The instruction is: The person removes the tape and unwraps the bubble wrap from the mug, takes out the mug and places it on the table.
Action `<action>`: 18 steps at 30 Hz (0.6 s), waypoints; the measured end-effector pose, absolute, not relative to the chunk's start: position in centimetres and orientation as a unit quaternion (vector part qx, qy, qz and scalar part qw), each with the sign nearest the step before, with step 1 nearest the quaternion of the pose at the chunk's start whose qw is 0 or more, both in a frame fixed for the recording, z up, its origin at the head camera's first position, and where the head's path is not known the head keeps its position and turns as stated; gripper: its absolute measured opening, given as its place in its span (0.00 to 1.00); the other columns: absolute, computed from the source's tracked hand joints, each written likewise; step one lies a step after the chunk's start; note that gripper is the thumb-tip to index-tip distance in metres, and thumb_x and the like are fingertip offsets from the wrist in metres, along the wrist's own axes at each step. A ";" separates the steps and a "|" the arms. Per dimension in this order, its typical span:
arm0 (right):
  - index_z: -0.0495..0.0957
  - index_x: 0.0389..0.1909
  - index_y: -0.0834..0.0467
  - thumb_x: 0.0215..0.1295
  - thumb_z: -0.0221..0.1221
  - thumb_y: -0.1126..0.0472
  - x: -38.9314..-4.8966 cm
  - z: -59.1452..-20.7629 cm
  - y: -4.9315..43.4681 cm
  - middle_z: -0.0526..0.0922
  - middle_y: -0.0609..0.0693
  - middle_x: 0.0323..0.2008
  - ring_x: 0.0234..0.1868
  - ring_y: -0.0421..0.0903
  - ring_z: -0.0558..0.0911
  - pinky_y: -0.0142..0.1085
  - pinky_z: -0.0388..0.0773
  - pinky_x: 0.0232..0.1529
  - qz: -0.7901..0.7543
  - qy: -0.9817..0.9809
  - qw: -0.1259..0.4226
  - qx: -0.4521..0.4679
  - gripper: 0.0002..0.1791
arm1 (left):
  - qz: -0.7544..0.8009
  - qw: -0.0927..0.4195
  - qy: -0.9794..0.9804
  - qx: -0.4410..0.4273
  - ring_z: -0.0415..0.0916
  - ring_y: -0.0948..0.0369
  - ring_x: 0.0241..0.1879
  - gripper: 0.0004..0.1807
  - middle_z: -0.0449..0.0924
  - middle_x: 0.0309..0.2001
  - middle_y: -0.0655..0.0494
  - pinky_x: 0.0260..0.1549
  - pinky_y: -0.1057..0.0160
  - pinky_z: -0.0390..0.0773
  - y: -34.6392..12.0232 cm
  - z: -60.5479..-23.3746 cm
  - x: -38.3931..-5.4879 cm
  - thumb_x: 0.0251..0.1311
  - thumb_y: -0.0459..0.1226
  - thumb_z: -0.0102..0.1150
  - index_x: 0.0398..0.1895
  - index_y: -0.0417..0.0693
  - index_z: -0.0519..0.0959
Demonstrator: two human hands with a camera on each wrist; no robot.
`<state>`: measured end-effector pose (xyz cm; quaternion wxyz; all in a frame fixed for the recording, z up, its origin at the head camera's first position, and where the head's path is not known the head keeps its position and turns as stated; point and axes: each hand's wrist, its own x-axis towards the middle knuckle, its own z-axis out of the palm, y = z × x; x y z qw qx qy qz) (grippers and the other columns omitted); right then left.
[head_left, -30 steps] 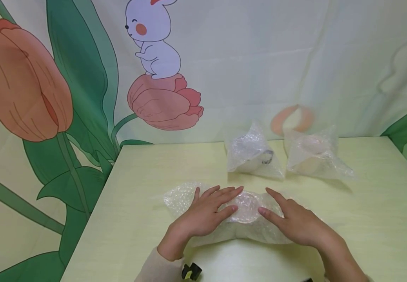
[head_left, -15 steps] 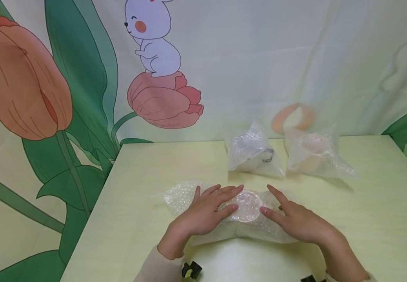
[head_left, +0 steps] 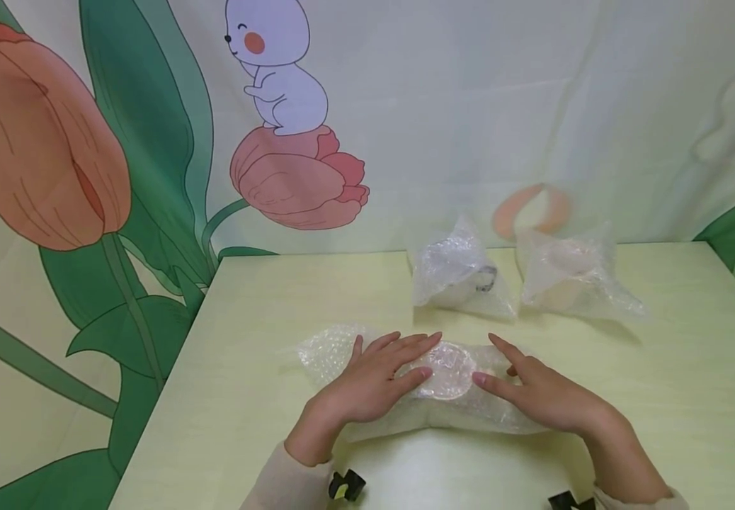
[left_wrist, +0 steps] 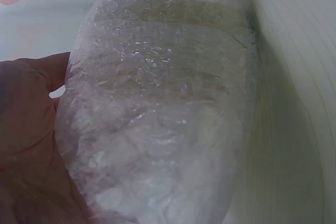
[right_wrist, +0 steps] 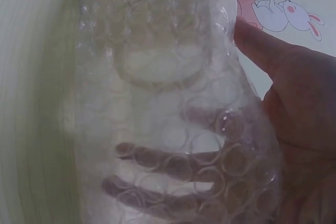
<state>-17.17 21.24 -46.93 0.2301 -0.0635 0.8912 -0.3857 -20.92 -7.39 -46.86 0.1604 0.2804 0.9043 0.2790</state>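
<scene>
A bubble-wrapped package [head_left: 444,372] lies across the near middle of the table, with a round pale rim showing through its top. Through the wrap in the right wrist view, a curved shape like a mug handle [right_wrist: 163,83] shows; the item's exact kind is unclear. My left hand [head_left: 367,382] rests on the left part of the bubble wrap, fingers stretched out, thumb by the round rim. On the other side, my right hand [head_left: 542,397] touches the wrap with its thumb near the rim. Its straight fingers [right_wrist: 173,163] appear through the clear film behind.
Two more bubble-wrapped items stand at the back: one [head_left: 457,276] with a dark mark, another [head_left: 571,276] to its right. Behind the pale table [head_left: 246,354] hangs a printed cloth [head_left: 418,127] with a rabbit and tulips.
My right hand has shifted slightly to the right and its thumb has drawn a little away from the rim's middle. My left hand stays in place. The head view has tilted slightly.
</scene>
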 end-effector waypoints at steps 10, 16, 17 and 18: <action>0.47 0.84 0.48 0.71 0.51 0.26 -17.4 -47.0 21.4 0.70 0.65 0.72 0.71 0.63 0.72 0.62 0.74 0.62 -0.379 0.895 0.229 -0.063 0.51 | 0.304 0.190 0.896 0.263 0.45 0.49 0.83 0.29 0.57 0.80 0.73 0.67 0.16 0.39 -7.5 -46.6 -20.8 0.77 0.63 0.39 0.78 0.88 0.54; 0.48 0.84 0.45 0.69 0.52 0.26 -17.4 -47.0 21.4 0.72 0.64 0.70 0.70 0.61 0.74 0.61 0.76 0.60 -0.378 0.893 0.238 -0.054 0.50 | 0.308 0.194 0.892 0.269 0.45 0.49 0.83 0.29 0.57 0.81 0.72 0.65 0.15 0.43 -7.6 -46.6 -20.8 0.77 0.63 0.40 0.79 0.86 0.54; 0.48 0.84 0.45 0.69 0.52 0.25 -17.4 -47.0 21.4 0.72 0.63 0.70 0.69 0.61 0.74 0.60 0.76 0.60 -0.377 0.893 0.239 -0.053 0.50 | 0.309 0.194 0.891 0.269 0.46 0.49 0.83 0.29 0.57 0.80 0.73 0.65 0.15 0.43 -7.6 -46.6 -20.8 0.77 0.63 0.40 0.79 0.86 0.54; 0.48 0.84 0.45 0.69 0.53 0.25 -17.3 -47.0 21.5 0.72 0.63 0.70 0.69 0.60 0.75 0.60 0.76 0.60 -0.377 0.893 0.239 -0.052 0.50 | 0.310 0.194 0.891 0.270 0.46 0.49 0.83 0.29 0.57 0.80 0.74 0.65 0.15 0.44 -7.6 -46.6 -20.8 0.77 0.63 0.40 0.79 0.87 0.54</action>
